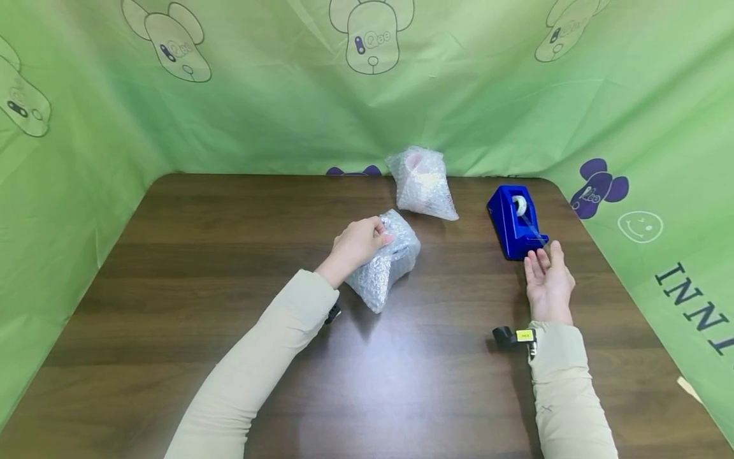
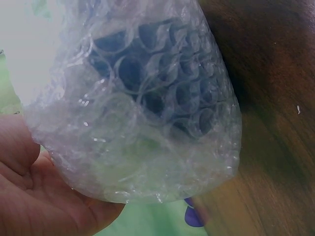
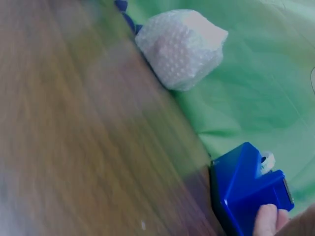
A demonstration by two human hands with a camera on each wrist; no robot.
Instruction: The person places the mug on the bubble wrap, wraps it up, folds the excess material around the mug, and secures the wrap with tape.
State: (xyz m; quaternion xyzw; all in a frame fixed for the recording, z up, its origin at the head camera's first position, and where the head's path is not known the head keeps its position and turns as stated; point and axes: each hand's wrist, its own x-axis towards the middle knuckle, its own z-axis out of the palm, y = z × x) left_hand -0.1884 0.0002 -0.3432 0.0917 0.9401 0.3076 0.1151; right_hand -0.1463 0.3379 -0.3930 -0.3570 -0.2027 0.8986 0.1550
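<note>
A bubble-wrapped package [image 1: 395,252] is tilted under my left hand [image 1: 358,243], whose thumb and fingers pinch its upper wrap. A dark item shows through the bubble wrap [image 2: 147,162] in the left wrist view. At the right, my right hand [image 1: 552,290] is palm up at the front end of a blue tape dispenser [image 1: 507,220]. Its thumb and fingers are a little apart, their tips right by the cutter. A clear strip of tape [image 1: 532,228] runs from the white-cored roll [image 1: 519,205] toward them. The right fingertips [image 3: 266,219] overlap the dispenser in the right wrist view.
Another bubble-wrapped package [image 1: 423,182] stands at the back edge of the brown wooden table [image 1: 229,210], between the first package and the dispenser. Green printed cloth [image 1: 269,95] hangs behind and along both sides. Each sleeve's cuff carries a small black camera [image 1: 504,336].
</note>
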